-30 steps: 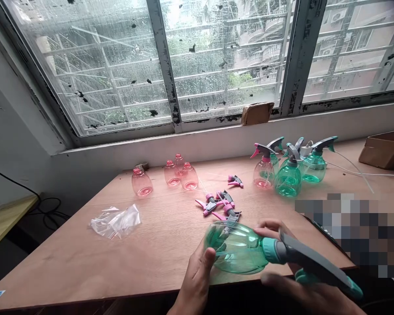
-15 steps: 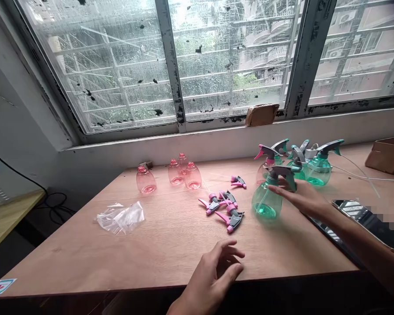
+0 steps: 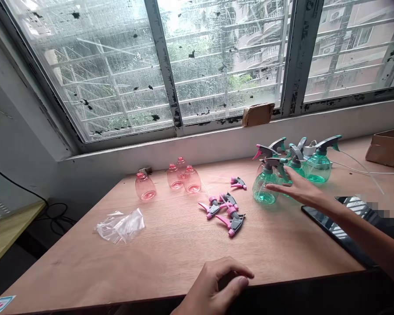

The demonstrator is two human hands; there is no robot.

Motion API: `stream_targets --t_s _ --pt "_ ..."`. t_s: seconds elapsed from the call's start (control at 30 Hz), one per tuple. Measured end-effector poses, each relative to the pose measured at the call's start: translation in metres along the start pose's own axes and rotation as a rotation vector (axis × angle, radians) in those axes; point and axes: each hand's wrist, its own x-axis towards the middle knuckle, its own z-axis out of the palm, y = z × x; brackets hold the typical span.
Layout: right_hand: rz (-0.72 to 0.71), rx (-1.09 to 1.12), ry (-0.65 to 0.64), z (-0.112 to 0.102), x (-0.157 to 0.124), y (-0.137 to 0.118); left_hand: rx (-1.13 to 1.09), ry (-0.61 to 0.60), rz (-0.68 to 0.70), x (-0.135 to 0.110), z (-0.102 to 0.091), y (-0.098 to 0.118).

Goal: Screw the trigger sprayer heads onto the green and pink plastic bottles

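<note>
A green spray bottle (image 3: 265, 192) with a grey and green trigger head stands upright on the table. Just right of it is my right hand (image 3: 297, 188), thumb and fingers spread and no longer wrapped round the bottle; whether a fingertip still touches it I cannot tell. My left hand (image 3: 218, 284) rests at the table's front edge, empty, fingers loosely curved and apart from the thumb. Between the hands and the window lie several pink and grey trigger spray heads (image 3: 234, 223). Behind the front bottle stand more spray bottles (image 3: 318, 168), mostly green, one with a pink trigger.
Several open pink bottles (image 3: 146, 188) stand at the back left. A crumpled clear plastic bag (image 3: 121, 225) lies in front of them. Two dark flat devices (image 3: 335, 232) lie under my right forearm. A cardboard box (image 3: 387, 148) and white cable are at the far right.
My right hand has moved the green spray bottle back toward the other bottles, and its fingers have come off it. My left hand has lowered slightly toward the table edge.
</note>
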Motion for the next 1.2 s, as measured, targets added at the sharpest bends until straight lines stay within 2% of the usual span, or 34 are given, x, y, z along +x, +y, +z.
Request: stream_targets --t_s 0.03,0.1,0.17,0.2,0.27,0.3,0.33,0.4,0.47,0.53,0.67,0.77,0.87,1.0,1.1,1.2 --pt "0.005 -0.012 0.043 -0.001 -0.011 -0.003 -0.012 0.021 -0.012 0.0 -0.005 0.002" --pt "-0.038 -0.071 0.257 0.0 -0.042 -0.015 0.043 0.133 0.037 0.005 -0.02 0.008" --pt "-0.057 0.013 0.384 0.009 -0.076 -0.033 0.224 0.339 0.212 0.019 -0.044 0.013" --pt "-0.072 0.049 0.375 0.016 -0.092 -0.044 0.336 0.478 0.248 0.03 -0.059 0.014" --pt "-0.17 0.033 0.188 0.036 -0.114 -0.062 0.391 0.612 0.25 0.059 -0.089 0.009" --pt "-0.268 -0.007 0.096 0.047 -0.12 -0.069 0.413 0.659 0.241 0.075 -0.104 0.004" --pt "-0.349 -0.064 -0.017 0.058 -0.122 -0.074 0.437 0.701 0.225 0.091 -0.117 -0.004" --pt "-0.419 -0.176 -0.217 0.079 -0.12 -0.077 0.479 0.769 0.189 0.12 -0.138 -0.025" --pt "-0.415 -0.247 -0.328 0.095 -0.115 -0.074 0.512 0.806 0.141 0.142 -0.152 -0.05" --pt "-0.416 -0.27 -0.35 0.103 -0.113 -0.069 0.531 0.827 0.102 0.157 -0.158 -0.074" --pt "-0.404 -0.285 -0.306 0.101 -0.119 -0.062 0.51 0.832 0.043 0.174 -0.156 -0.104" --pt "-0.357 -0.287 -0.29 0.097 -0.123 -0.06 0.461 0.845 0.014 0.178 -0.153 -0.107" --pt "-0.305 -0.284 -0.302 0.097 -0.121 -0.059 0.412 0.858 0.028 0.173 -0.156 -0.089" --pt "-0.276 -0.251 -0.374 0.097 -0.116 -0.06 0.359 0.783 0.071 0.146 -0.152 -0.045" --pt "-0.276 -0.189 -0.355 0.094 -0.115 -0.062 0.31 0.619 0.049 0.107 -0.122 -0.016" --pt "-0.249 -0.134 -0.298 0.091 -0.115 -0.064 0.239 0.48 0.069 0.056 -0.071 -0.005"
